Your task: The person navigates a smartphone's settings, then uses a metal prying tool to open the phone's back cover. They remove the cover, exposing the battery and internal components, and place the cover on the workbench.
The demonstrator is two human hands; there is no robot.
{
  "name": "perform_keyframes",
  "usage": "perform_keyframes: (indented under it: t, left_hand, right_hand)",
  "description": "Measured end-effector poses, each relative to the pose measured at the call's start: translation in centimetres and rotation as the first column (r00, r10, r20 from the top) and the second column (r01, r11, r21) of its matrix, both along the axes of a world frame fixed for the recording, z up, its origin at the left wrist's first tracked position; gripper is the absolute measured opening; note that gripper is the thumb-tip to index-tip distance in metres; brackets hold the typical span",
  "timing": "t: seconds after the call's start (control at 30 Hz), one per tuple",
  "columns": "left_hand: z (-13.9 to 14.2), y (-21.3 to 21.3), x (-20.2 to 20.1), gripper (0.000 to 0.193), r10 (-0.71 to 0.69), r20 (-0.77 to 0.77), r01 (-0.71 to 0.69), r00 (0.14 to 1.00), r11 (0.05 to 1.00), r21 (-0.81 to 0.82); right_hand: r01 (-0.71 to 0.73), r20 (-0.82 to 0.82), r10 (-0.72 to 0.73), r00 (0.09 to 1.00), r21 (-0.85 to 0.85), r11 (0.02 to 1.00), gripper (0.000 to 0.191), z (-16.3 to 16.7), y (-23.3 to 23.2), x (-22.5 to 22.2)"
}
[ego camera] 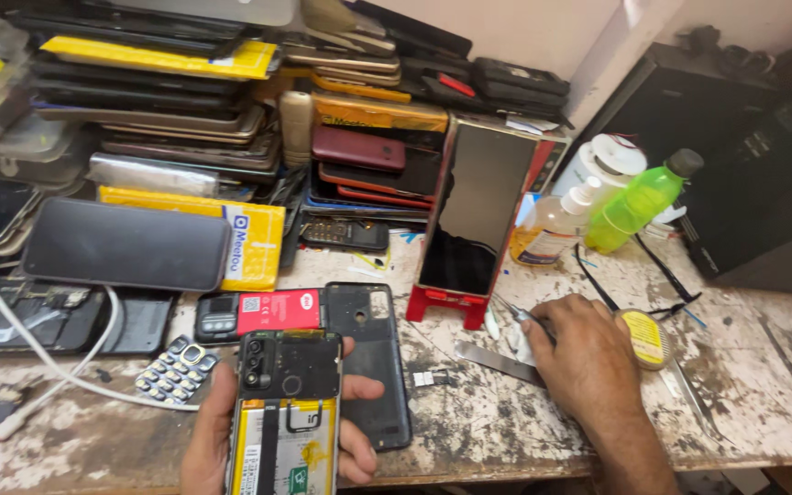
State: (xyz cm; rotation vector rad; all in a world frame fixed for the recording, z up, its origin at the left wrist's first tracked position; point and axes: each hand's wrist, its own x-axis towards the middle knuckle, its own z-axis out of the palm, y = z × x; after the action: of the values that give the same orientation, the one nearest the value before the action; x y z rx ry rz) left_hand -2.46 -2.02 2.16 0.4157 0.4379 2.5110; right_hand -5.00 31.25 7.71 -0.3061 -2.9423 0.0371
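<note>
The left hand (222, 440) is curled around an open phone (288, 412) with its back off. The fingers wrap the right edge, the thumb side is on the left, so the hand is closed on it. The phone is at the bottom of the view, at the front edge of the tabletop (763, 385). Its yellow battery and dark camera part face up.

The right hand (584, 362) rests on the tabletop to the right. Its fingers are bent around thin metal tweezers (517, 314), and the tips poke out toward the red stand. The grip looks light.

To do this well, I think the left hand should keep the phone flat and steady. The right hand should bring the tweezers over slowly and touch only the small part, not the soft battery.

Just right of the phone lies a black back cover (373, 362). Above it is a small phone with a red label (258, 314). A grey keypad (174, 371) lies to the left, beside a white cable (66, 367). A flat metal tool (497, 362) lies by the right hand, and a round yellow tin (645, 337) sits just behind it.

A big phone leans in a red stand (474, 215). Right of it are a clear bottle with an orange label (547, 229) and a green bottle (639, 202). At the back left, a yellow flat packet with a blue square sign (254, 240) sits under piles of old phones (167, 101).
</note>
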Motion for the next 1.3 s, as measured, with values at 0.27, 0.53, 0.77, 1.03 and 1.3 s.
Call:
perform_keyframes:
  t: [0.27,0.53,0.77,1.03,1.3]
  left_hand:
    - [0.4,0.2,-0.1,0.091,0.029,0.055,-0.029,0.998,1.000,-0.012]
    - [0.7,0.5,0.3,0.082,0.055,0.043,-0.056,0.998,0.998,0.020]
    - [0.6,0.7,0.2,0.076,0.079,0.096,-0.073,0.992,0.995,-0.070]
    - [0.8,1.1,0.7,0.074,0.156,0.108,-0.146,0.982,0.985,-0.093]
    - [0.9,0.9,0.1,0.079,0.102,0.149,-0.097,0.984,0.994,-0.044]
  right_hand:
    - [-0.026,-0.018,0.027,0.999,0.064,0.998,0.034,-1.2,0.2,0.0]
    - [-0.048,-0.361,-0.085,0.929,-0.344,0.938,0.026,-0.8,0.9,0.6]
    - [-0.470,-0.649,-0.081,0.757,-0.626,0.622,0.017,3.7,-4.6,5.1]
    - [-0.695,-0.534,0.468,0.704,-0.383,0.609,0.021,4.4,-10.4,5.9]
    - [-0.761,-0.396,0.651,0.648,-0.317,0.566,0.021,4.7,-10.3,4.9]
